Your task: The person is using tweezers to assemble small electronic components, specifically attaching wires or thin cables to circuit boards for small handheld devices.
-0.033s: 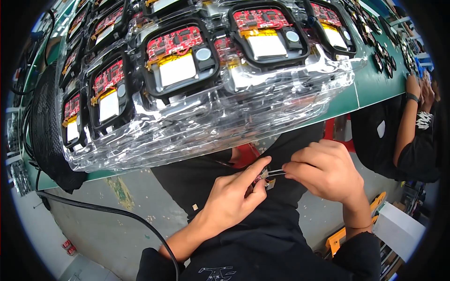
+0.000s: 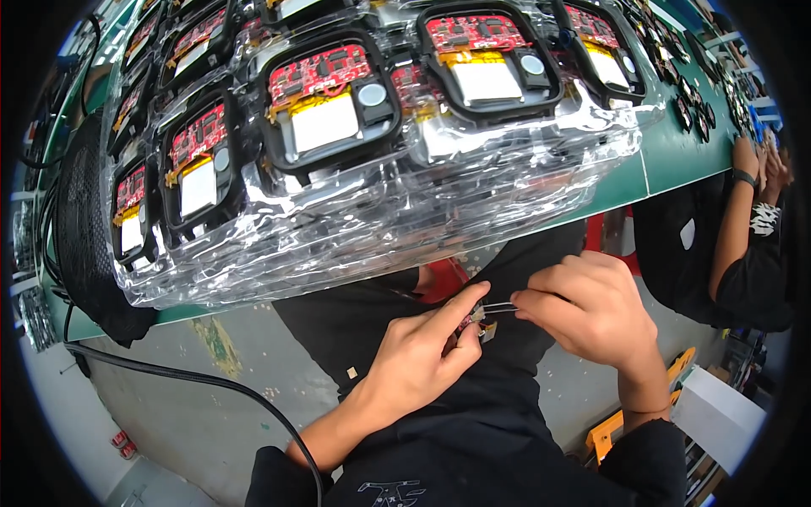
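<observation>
Above my lap, my left hand [image 2: 422,359] pinches a small electronic part [image 2: 476,318] between thumb and forefinger. Red board and a pale, yellowish end show past the fingertips; the rest is hidden. My right hand [image 2: 583,308] is closed on thin metal tweezers [image 2: 500,308], whose tips reach the part from the right. Beyond my hands, a stack of clear plastic trays [image 2: 405,228] carries several black device housings [image 2: 395,110]. Each of these holds a red circuit board [image 2: 319,72], a white battery [image 2: 325,125] with yellow tape, and a round silvery disc [image 2: 370,95].
The trays stand on a green table [image 2: 676,160], overhanging its near edge. A black mesh bag [image 2: 84,228] and a black cable [image 2: 194,378] are at the left. More black parts [image 2: 694,114] lie far right, near another person's arm [image 2: 733,228]. A white box [image 2: 718,414] stands lower right.
</observation>
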The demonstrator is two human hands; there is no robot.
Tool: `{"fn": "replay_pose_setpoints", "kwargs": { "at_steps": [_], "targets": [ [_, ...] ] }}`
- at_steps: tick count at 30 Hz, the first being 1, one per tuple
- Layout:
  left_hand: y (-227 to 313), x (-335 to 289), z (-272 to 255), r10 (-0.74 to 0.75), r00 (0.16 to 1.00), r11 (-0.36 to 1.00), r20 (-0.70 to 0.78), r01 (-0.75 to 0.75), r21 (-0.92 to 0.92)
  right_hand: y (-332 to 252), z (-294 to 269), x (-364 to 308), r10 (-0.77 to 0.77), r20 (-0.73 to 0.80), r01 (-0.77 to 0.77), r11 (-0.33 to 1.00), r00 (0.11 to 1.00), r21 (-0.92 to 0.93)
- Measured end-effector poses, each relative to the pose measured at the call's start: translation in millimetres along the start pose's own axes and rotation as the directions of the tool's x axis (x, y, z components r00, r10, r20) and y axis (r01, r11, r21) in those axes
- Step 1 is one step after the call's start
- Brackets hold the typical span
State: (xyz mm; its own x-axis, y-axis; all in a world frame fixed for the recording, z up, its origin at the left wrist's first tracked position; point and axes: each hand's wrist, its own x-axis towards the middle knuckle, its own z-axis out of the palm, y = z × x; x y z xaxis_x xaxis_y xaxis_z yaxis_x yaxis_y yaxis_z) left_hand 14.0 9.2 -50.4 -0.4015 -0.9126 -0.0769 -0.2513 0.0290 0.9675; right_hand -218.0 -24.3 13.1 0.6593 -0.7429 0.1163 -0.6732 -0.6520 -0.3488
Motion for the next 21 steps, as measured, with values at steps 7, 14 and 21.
{"fn": "replay_pose_setpoints", "kwargs": {
  "at_steps": [7, 14, 21],
  "targets": [
    [-2, -1, 3, -0.001, 1.0, 1.0, -0.014, 0.001, 0.011, -4, -6, 3, -0.016, 0.051, 0.021, 0.995, 0.999, -0.099],
    [1, -1, 4, -0.007, 1.0, 1.0, -0.009, 0.007, 0.004, 3, -5, 1, -0.022, 0.048, 0.02, 0.999, 0.999, 0.029],
    [1, -2, 1, -0.055, 0.998, 0.997, 0.009, 0.055, -0.044, 12, -10, -1, -0.065, 0.1, 0.051, 0.99, 0.993, 0.135]
  ]
}}
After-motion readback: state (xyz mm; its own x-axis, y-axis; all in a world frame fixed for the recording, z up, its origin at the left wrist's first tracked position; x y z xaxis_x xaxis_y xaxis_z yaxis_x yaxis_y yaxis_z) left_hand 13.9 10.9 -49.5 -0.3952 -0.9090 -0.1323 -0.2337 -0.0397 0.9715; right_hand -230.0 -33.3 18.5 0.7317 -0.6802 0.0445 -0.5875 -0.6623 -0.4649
